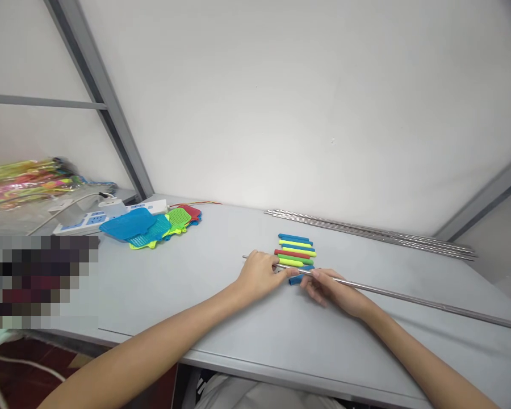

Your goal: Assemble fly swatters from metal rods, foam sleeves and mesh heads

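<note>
A long, thin metal rod [392, 293] runs from between my hands out past the right edge of the view. My left hand [259, 274] is closed on the rod near its left end, thumb stretched along it. Close by on the right, my right hand [334, 291] pinches the same rod between thumb and fingers, its other fingers loosely curled below. A blue tube [296, 279] lies tilted beneath the rod between the hands; whether the right fingers touch it I cannot tell. Just behind are several coloured plastic tubes [292, 254] in red, green, yellow and blue, side by side.
Fly swatter heads [128, 224] lie overlapping at the left, by a white power strip [83, 222] with cables. More metal rods [366, 232] lie along the wall on the grey table [187, 272]. Plastic-wrapped colourful items [29, 180] are at the far left.
</note>
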`<state>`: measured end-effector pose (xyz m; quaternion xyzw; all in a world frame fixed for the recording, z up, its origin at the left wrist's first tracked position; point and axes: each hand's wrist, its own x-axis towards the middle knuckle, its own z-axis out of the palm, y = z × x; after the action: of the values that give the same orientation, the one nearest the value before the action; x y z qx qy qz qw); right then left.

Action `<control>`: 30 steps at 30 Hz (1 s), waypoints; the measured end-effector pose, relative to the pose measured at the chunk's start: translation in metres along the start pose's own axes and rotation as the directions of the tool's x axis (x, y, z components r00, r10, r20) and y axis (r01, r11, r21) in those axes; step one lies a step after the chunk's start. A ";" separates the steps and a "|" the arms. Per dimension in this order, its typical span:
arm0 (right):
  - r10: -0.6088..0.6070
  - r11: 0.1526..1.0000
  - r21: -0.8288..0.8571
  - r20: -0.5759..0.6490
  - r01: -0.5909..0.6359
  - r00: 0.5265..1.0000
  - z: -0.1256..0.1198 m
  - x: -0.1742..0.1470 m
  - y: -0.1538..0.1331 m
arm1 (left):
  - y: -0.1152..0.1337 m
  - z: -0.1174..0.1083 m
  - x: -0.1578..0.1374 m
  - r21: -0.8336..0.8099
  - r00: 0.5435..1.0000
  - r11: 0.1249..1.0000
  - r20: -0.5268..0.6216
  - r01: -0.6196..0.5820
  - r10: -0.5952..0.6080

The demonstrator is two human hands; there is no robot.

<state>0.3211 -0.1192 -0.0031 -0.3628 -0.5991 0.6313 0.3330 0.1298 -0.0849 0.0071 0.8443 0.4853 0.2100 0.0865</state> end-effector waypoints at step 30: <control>0.021 0.997 0.074 -0.009 -0.021 1.000 -0.003 0.002 0.001 | 0.003 0.000 0.001 -0.050 0.998 0.997 0.018 -0.052 0.053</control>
<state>0.3224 -0.1163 -0.0041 -0.3595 -0.5700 0.6547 0.3424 0.1329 -0.0862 0.0082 0.8565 0.4566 0.2158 0.1064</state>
